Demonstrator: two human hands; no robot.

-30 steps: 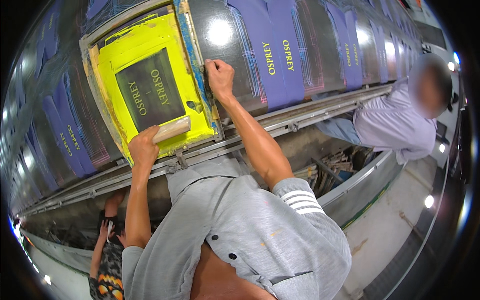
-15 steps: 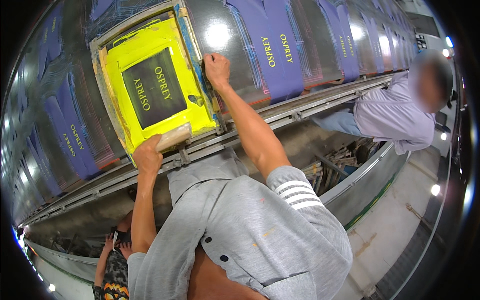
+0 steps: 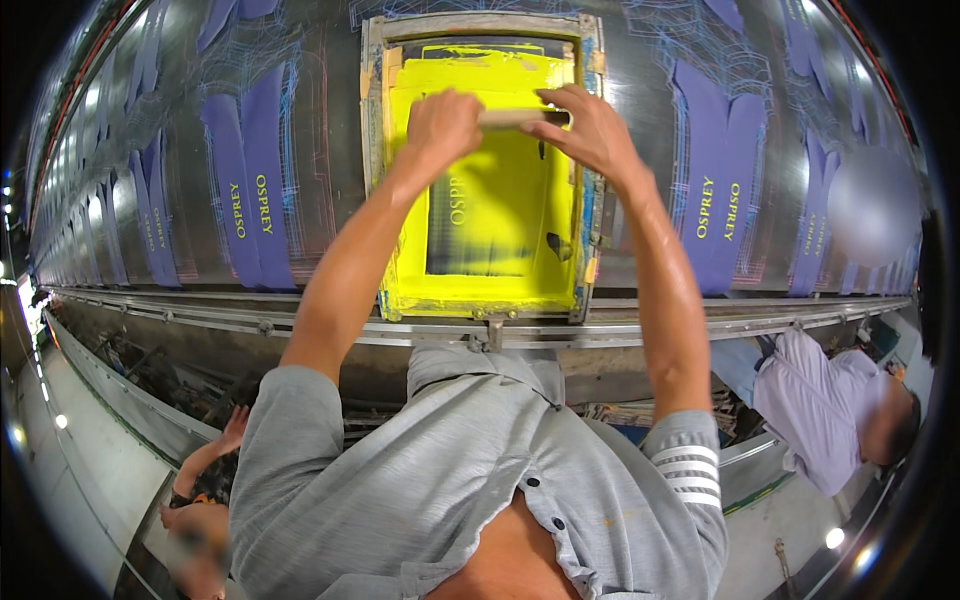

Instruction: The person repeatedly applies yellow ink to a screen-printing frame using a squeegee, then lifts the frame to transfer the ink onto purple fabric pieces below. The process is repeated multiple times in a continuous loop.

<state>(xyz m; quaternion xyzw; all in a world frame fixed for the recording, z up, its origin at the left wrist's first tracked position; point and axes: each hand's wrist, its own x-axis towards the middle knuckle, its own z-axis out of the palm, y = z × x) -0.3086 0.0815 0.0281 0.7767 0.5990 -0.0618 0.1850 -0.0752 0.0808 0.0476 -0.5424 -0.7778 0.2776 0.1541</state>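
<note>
Squeegee [image 3: 512, 118]: wooden bar, lying crosswise over the upper part of the screen; you cannot tell from this view whether its edge touches the mesh.
Left hand [image 3: 446, 125]: yours, fingers clamped on the left end of the squeegee, knuckles up.
Right hand [image 3: 598, 135]: yours, fingers and thumb apart at the right end of the squeegee, thumb on the near side, fingers on the far side; contact cannot be told.
Screen [image 3: 480, 28]: rectangular frame, set upright to your view, straight ahead of you, its near edge beside the rail.
Ink [image 3: 480, 296]: bright yellow, spread round the mesh and over much of the printing window, whose lower left shows dark, with one line of lettering in view.
Table [image 3: 335, 60]: dark, glossy, long, running left and right under the screen.
Left cloth [image 3: 250, 190]: purple, flat on the table, two yellow prints.
Right cloth [image 3: 714, 150]: purple, likewise flat, likewise printed.
Rail [image 3: 620, 334]: metal, along the table's near edge, between you and the screen.
Shirt [image 3: 450, 480]: yours, grey, white stripes on the right sleeve.
Co-worker [image 3: 815, 400]: lilac top, at your far right.
</note>
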